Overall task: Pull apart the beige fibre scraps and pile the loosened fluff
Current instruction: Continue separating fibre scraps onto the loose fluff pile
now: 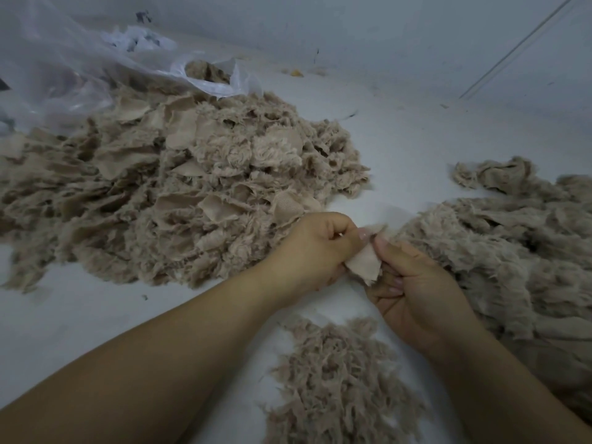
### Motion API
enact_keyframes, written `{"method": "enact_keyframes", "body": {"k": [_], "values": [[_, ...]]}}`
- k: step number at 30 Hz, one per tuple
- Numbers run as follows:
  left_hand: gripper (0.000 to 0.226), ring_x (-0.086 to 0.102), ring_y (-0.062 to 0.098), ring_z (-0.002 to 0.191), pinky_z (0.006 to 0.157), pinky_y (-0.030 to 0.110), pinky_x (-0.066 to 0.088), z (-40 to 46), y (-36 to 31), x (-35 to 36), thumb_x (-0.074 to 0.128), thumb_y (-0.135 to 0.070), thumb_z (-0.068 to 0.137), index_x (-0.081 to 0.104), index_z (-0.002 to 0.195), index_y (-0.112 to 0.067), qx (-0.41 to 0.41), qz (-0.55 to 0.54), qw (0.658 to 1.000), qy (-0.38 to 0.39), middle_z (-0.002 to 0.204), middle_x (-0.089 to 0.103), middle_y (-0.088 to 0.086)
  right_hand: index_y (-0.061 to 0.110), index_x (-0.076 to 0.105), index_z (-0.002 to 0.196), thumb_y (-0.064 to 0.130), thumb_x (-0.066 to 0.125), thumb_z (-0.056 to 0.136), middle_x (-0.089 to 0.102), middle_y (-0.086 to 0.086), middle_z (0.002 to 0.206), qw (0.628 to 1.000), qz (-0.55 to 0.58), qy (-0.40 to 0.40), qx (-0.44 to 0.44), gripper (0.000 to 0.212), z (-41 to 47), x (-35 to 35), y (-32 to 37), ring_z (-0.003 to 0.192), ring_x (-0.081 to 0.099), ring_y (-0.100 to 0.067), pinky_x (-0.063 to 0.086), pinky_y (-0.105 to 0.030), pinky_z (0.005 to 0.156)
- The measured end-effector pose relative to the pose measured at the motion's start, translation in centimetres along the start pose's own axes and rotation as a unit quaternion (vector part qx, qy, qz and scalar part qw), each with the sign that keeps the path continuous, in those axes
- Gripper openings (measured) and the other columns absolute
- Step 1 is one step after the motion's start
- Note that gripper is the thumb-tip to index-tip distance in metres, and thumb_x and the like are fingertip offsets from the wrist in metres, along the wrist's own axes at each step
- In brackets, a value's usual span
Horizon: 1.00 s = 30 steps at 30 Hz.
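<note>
While both hands are working just above the pale work surface (400, 129) near its front middle, the left hand (315, 251) is curling round one end of a small beige scrap (365, 262) and the right hand (413, 290) is pinching the other end between thumb and fingers — neither hand has anything else in it. The big heap of scraps (179, 187) is lying toward the left edge, spilling from a clear plastic bag (64, 75) at the back left corner; another fibre mass (499, 245) is lying along the right edge. The loosened fluff pile (336, 379) is sitting at the front edge, right below the hands. To tease this piece well, the hands should probably be gripping close together and pulling gently along the weave — short tugs, letting the fluff drop straight onto the pile.
</note>
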<state>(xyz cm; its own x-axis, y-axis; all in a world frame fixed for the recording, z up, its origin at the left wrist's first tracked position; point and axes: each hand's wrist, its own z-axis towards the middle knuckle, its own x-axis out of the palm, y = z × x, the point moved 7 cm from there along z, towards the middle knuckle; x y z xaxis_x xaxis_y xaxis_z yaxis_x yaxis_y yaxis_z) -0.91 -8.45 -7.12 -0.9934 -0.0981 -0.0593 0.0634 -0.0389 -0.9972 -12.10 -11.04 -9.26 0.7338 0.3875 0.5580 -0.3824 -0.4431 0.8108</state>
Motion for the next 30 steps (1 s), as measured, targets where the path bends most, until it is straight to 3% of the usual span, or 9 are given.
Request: {"method": "enact_keyframes", "body": {"k": [3,6,12,15,18,20,24,27,30], "values": [[0.038,0.022,0.009,0.032,0.036,0.014,0.019,0.2,0.2,-0.6,0.053,-0.016,0.1,0.045,0.063,-0.009,-0.036,-0.055,0.997,-0.032,0.041,0.031,-0.002,0.012,0.065,0.066,0.019,0.058,0.083,0.042,0.007,0.047,0.999,0.04,-0.021,0.005,0.02,0.1,-0.4,-0.1,0.034,0.031,-0.002,0.024,-0.012,0.034],[0.039,0.02,0.008,0.032,0.036,0.013,0.018,0.0,0.2,-1.1,0.055,-0.014,0.099,0.044,0.062,-0.011,-0.064,-0.06,0.996,-0.028,0.041,0.03,-0.003,0.011,0.054,0.07,0.017,0.061,0.081,0.034,0.007,0.047,0.998,0.052,-0.047,0.002,0.014,0.2,-0.8,-0.3,0.034,0.026,-0.002,0.023,-0.013,0.034],[0.025,0.019,0.01,0.031,0.037,0.013,0.017,-0.2,0.0,-2.1,0.058,-0.015,0.097,0.054,0.077,-0.001,-0.108,-0.006,0.994,0.032,0.038,0.032,0.0,0.015,0.059,0.056,0.019,0.059,0.079,0.04,0.006,0.047,0.995,0.074,-0.068,-0.008,0.024,0.2,-1.0,0.0,0.033,0.028,-0.002,0.019,-0.013,0.036],[0.022,0.03,0.011,0.025,0.035,0.016,0.016,-1.1,-0.5,-2.4,0.054,-0.01,0.098,0.055,0.094,0.011,-0.122,0.016,0.979,0.164,0.046,0.054,0.009,0.014,0.06,0.057,0.02,0.059,0.08,0.045,0.006,0.049,0.994,0.083,-0.064,-0.006,0.023,0.1,-1.1,0.3,0.034,0.031,-0.003,0.021,-0.013,0.035],[0.023,0.045,0.011,0.027,0.033,0.021,0.019,-3.1,-0.6,-1.2,0.054,-0.009,0.098,0.057,0.1,0.014,-0.138,0.067,0.939,0.306,0.088,0.072,0.023,0.016,0.066,0.055,0.02,0.06,0.082,0.049,0.006,0.051,0.999,0.006,-0.04,-0.011,0.028,0.0,-0.5,0.1,0.038,0.039,-0.002,0.026,-0.012,0.035],[0.025,0.042,0.012,0.027,0.033,0.018,0.026,-2.8,-0.5,-0.9,0.06,-0.017,0.096,0.061,0.092,0.008,-0.123,0.113,0.949,0.267,0.088,0.073,0.019,0.013,0.067,0.059,0.02,0.061,0.083,0.049,0.005,0.05,0.999,-0.036,-0.035,-0.021,0.025,0.0,-0.3,0.0,0.038,0.039,-0.002,0.027,-0.013,0.034],[0.039,0.037,0.018,0.028,0.033,0.018,0.025,-0.9,-0.4,-2.7,0.074,-0.037,0.083,0.048,0.079,-0.008,-0.087,0.119,0.989,0.002,0.055,0.056,0.009,0.011,0.074,0.068,0.023,0.059,0.082,0.053,0.003,0.045,0.997,-0.065,-0.011,-0.025,0.025,-0.2,0.4,-0.1,0.034,0.041,-0.001,0.03,-0.011,0.033],[0.029,0.043,0.018,0.029,0.032,0.019,0.027,-0.9,-0.3,-2.1,0.072,-0.025,0.088,0.049,0.089,-0.008,-0.057,0.056,0.997,-0.012,0.06,0.052,0.013,0.019,0.077,0.061,0.027,0.056,0.084,0.054,0.006,0.045,0.995,-0.097,0.006,-0.036,0.032,-0.2,1.0,-0.2,0.035,0.041,0.0,0.03,-0.01,0.034],[0.018,0.04,0.016,0.026,0.032,0.015,0.026,-0.7,-0.4,-2.4,0.065,-0.01,0.093,0.052,0.081,-0.004,-0.023,0.004,0.999,-0.048,0.046,0.046,0.01,0.02,0.076,0.066,0.035,0.061,0.083,0.049,0.008,0.049,0.992,-0.123,0.006,-0.038,0.028,0.2,0.9,-0.4,0.039,0.036,0.0,0.029,-0.013,0.036]]}}
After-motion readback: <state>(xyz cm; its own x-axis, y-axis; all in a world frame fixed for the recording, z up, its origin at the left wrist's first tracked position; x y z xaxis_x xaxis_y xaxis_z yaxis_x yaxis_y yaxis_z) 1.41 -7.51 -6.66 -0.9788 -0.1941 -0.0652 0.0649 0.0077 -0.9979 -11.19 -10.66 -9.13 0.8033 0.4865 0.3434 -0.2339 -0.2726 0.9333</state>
